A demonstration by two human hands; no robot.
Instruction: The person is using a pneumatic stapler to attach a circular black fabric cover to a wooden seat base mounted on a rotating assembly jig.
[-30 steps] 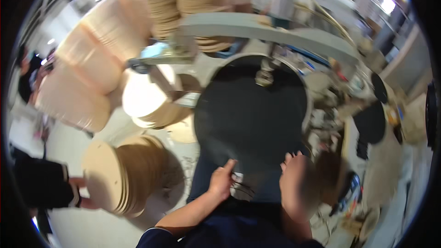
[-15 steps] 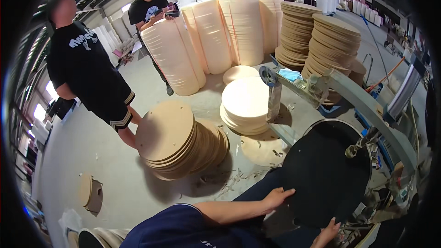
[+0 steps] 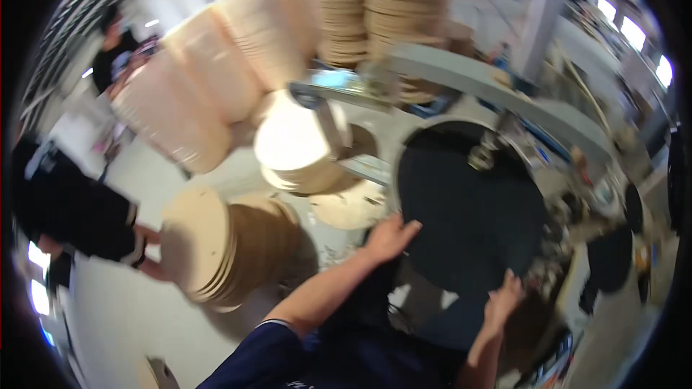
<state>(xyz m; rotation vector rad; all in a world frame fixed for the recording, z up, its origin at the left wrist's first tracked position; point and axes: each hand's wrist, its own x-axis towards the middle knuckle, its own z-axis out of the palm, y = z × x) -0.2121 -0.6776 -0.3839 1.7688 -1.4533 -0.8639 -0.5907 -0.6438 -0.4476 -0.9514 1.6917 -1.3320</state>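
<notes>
Nearest in, both bare hands are on the big dark round disc (image 3: 468, 209), which lies flat on the machine bed right in front of the person. The right hand (image 3: 502, 301) sits at the disc's near rim with fingers spread and laid flat, not curled around anything; the left hand (image 3: 389, 236) presses the left edge, fingers open and splayed along the rim. That disc looks wide, thin and rigid, probably weighty for its thickness, so I'd judge the edges on opposite sides are the place to grip it, palms under the rim. Just beyond the left hand, a leaning stack of pale wooden rounds (image 3: 216, 245) rests on the floor. Further out, a grey machine arm (image 3: 497, 94) crosses above the disc, and tall stacks of rounds (image 3: 389, 14) stand at the back.
</notes>
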